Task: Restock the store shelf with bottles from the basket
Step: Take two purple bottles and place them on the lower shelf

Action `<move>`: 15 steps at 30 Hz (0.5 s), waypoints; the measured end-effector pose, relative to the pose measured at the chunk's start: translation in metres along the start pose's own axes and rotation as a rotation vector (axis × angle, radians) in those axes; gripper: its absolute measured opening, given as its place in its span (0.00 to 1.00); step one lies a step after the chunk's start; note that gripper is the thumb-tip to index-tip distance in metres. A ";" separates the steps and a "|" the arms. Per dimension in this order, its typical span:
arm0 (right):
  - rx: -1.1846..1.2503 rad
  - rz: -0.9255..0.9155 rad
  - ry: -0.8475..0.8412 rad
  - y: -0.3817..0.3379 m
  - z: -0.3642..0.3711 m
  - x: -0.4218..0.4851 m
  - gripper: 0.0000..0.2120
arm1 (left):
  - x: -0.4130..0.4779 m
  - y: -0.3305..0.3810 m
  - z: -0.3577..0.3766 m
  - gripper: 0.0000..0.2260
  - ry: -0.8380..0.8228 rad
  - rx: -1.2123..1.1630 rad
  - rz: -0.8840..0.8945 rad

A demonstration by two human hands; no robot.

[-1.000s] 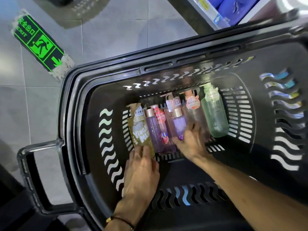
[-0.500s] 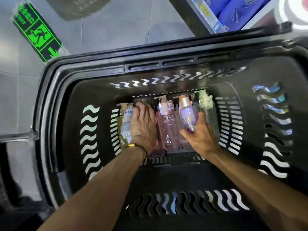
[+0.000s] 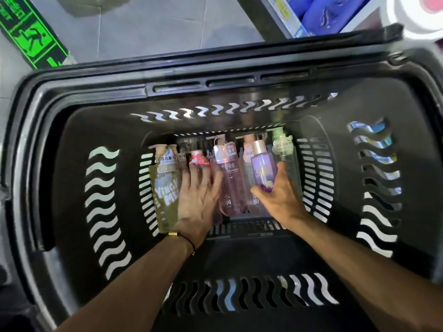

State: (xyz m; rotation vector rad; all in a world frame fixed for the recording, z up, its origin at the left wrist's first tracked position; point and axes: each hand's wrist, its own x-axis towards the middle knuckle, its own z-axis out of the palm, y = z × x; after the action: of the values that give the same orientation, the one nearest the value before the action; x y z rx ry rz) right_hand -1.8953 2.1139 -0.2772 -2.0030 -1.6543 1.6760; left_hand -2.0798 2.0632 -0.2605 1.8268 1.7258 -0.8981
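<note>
Basket point(image 3: 239, 68): black plastic, below the shelf point(image 3: 285, 15), with the stock lying flat on its bottom. Left of my left fingers is an olive refill pouch point(image 3: 165, 195); I judge it soft and saggy, best taken near the top. My left hand point(image 3: 199, 202) lies fingers straight and slightly apart, flat on a mostly hidden bottle whose red-patterned top point(image 3: 197, 160) shows past the fingertips. Just right of those fingers is a tall pink pump bottle point(image 3: 229, 185), rigid, likely full and slick, so I would grip it mid-body, not by the pump. My right hand point(image 3: 280, 195) has thumb and fingers wrapped round the lower body of the small purple bottle point(image 3: 262, 168), gold cap pointing away. Beyond the right fingers is a pale green bottle point(image 3: 285, 159), probably light.
</note>
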 end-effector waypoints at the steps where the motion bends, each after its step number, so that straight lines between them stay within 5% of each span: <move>1: 0.002 0.006 -0.002 0.001 -0.001 0.000 0.25 | -0.003 0.005 0.001 0.47 -0.029 -0.113 0.023; 5: 0.021 0.005 -0.007 0.001 -0.003 -0.002 0.23 | -0.008 0.008 0.010 0.52 0.064 -0.631 -0.048; 9: 0.013 0.009 -0.009 -0.010 -0.012 -0.012 0.22 | -0.007 -0.004 0.011 0.24 0.169 -1.210 -0.267; 15: 0.165 -0.023 -0.002 -0.046 -0.028 -0.052 0.20 | -0.035 -0.018 -0.035 0.11 0.016 -1.873 -0.263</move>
State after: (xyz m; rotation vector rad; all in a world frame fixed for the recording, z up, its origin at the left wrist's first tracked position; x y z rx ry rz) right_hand -1.8971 2.1110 -0.2026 -1.8995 -1.4793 1.7443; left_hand -2.0922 2.0663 -0.2098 0.3038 1.6195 0.6672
